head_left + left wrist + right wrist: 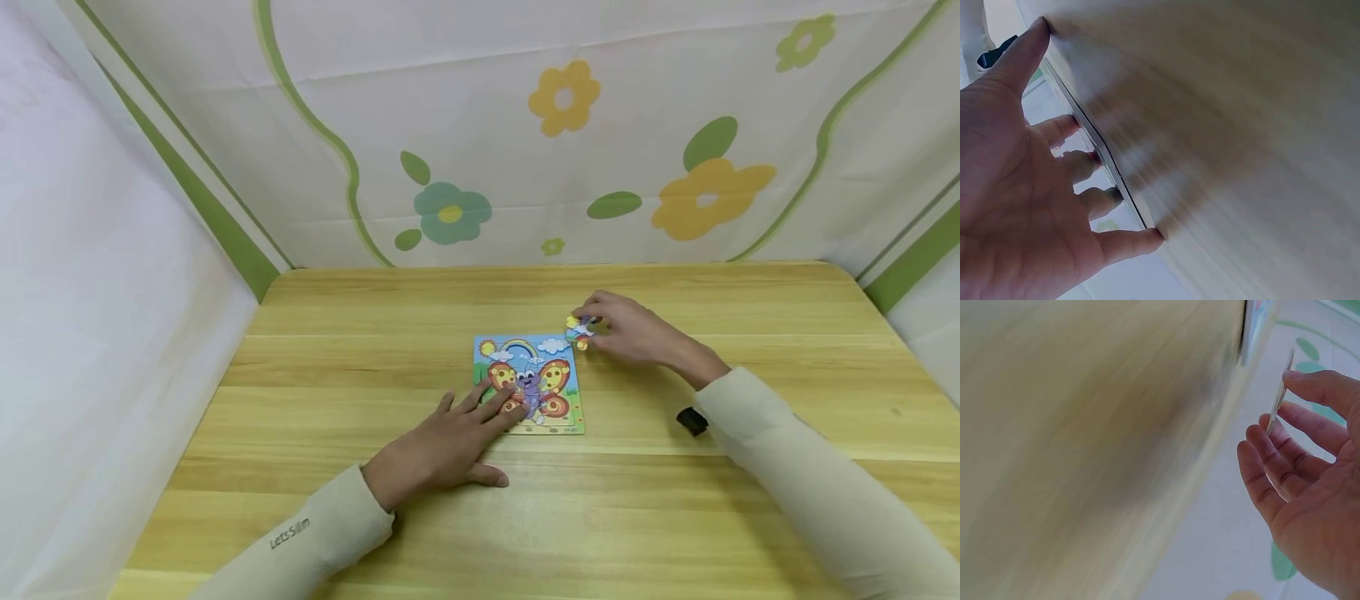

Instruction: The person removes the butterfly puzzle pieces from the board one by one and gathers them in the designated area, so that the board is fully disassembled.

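A square butterfly jigsaw puzzle lies flat on the table, printed with a sun, rainbow and clouds. My left hand rests on its lower left part with fingers spread. In the left wrist view, the fingertips reach over the thin board's edge while the thumb and little finger touch the tabletop. Just off the puzzle's upper right corner, my right hand pinches a colourful puzzle piece. That piece shows edge-on in the right wrist view, thin and raised off the table, between thumb and fingers.
A small black object lies by the right sleeve. The wooden table meets a white flowered cloth at its far edge, and more white cloth hangs on the left side.
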Demonstrator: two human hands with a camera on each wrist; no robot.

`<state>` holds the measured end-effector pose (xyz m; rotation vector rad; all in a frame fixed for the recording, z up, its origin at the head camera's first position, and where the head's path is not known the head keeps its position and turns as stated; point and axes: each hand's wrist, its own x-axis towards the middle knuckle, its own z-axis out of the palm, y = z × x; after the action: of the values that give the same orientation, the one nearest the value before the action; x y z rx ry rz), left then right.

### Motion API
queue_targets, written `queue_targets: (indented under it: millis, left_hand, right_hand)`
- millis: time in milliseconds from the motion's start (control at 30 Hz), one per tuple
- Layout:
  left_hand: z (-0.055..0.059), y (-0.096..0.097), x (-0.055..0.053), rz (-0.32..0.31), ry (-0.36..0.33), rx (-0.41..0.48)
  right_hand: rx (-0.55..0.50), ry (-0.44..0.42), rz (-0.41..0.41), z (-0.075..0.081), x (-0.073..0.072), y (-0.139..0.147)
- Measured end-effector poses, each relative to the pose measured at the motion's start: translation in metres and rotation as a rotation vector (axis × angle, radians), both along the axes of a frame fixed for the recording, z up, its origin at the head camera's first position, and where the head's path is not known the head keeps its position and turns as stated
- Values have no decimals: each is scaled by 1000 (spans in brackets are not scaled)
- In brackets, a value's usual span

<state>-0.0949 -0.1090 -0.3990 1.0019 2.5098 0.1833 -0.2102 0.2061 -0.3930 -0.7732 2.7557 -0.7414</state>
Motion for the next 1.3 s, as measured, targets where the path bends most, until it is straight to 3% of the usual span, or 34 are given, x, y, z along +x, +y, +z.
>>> queue_targets:
  millis: [367, 633, 1300]
  left_hand:
    - [0, 0, 1, -4, 7, -10]
    - [1, 1, 1, -3, 2, -9]
    - [4, -1, 2, -4, -6, 11]
  right_hand:
    - [10, -21, -25, -13, -6, 34]
    - [3, -31, -22, -19, -11, 42]
    - [29, 40, 30, -22, -21, 50]
